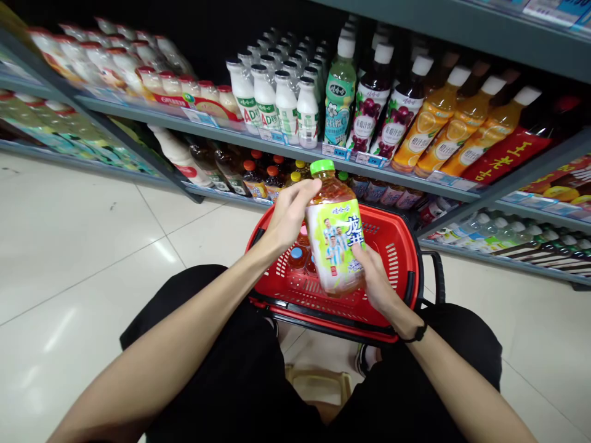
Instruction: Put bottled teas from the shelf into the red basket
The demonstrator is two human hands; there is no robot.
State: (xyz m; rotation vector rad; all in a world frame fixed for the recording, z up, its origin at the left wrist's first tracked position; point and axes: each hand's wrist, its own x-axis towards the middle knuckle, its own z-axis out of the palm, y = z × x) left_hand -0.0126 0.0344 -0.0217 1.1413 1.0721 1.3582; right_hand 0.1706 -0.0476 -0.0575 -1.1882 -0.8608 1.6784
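Note:
A large tea bottle (pixel 339 237) with a bright green cap and a yellow-green label is held up, slightly tilted, over the red shopping basket (pixel 388 231). My left hand (pixel 292 212) is closed around its upper left side, just below the cap. Lower down, my right hand (pixel 376 280) grips the bottle's right side, thumb lying on the label. Behind the big bottle, a few smaller bottles stand inside the basket, one with a blue cap (pixel 297 253). The big bottle hides part of the basket's inside.
Ahead, a grey shelf (pixel 295 147) carries white milk drink bottles (pixel 265 98), grape juice bottles (pixel 369 101) and orange juice bottles (pixel 431 123). More bottles fill the low shelf behind the basket. My knees flank the basket; a small stool (pixel 318 384) is below me on the tiled floor (pixel 92 264).

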